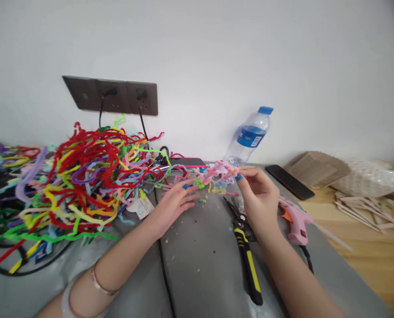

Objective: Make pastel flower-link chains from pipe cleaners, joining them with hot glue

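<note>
My right hand (261,196) pinches one end of a fuzzy pink twisted pipe-cleaner piece (218,170) between thumb and fingers, above the grey table mat. My left hand (173,205) reaches to the piece's other end with its fingers stretched out; the fingertips lie beside a bit of green fuzz (198,182), and whether they touch the pink piece is hard to see. Just below are pale blue and yellow fuzzy bits (219,187). Black-and-yellow pliers (248,258) lie on the mat near my right wrist.
A big tangle of coloured pipe cleaners (87,176) covers the left. A water bottle (251,134) leans against the wall. At right are a black phone (289,182), a pink glue gun (298,225) and wooden sticks (365,212). A black cable (163,265) crosses the mat (203,274).
</note>
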Motion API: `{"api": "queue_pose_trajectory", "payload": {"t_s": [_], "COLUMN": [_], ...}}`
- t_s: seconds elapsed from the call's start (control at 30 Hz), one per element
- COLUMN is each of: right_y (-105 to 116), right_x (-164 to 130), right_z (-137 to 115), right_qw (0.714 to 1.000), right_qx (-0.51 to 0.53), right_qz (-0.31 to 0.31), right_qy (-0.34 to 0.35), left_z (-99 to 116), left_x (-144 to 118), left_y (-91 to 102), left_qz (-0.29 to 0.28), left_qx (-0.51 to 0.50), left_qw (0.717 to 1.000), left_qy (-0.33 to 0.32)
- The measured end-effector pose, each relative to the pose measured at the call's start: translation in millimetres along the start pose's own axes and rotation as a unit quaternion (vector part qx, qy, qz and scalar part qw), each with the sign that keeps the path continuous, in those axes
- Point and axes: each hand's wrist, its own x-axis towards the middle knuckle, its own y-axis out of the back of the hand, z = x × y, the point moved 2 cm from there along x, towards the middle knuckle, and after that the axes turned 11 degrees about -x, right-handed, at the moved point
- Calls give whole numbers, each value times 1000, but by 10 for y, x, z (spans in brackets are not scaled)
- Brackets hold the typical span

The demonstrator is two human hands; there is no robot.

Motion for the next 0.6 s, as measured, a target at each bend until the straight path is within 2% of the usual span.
{"api": "queue_pose_trajectory", "payload": {"t_s": [0.23,0.37,0.6], "right_y": [188,240,157], "right_x": [144,165,134], "right_z": [281,427,462], "right_qw": [993,983,969], "right_qx": [-6,37,38], "right_qz": [76,96,17], "right_qy": [-88,-155,-242], "left_z": [45,67,71], "left_x": [-30,-40,-18], "left_y": [-31,-47,-12], "left_qz": [1,3,2], "left_qx": [13,23,39], "left_qw": [1000,1000,999], "left_qy": [-5,-6,-20]}}
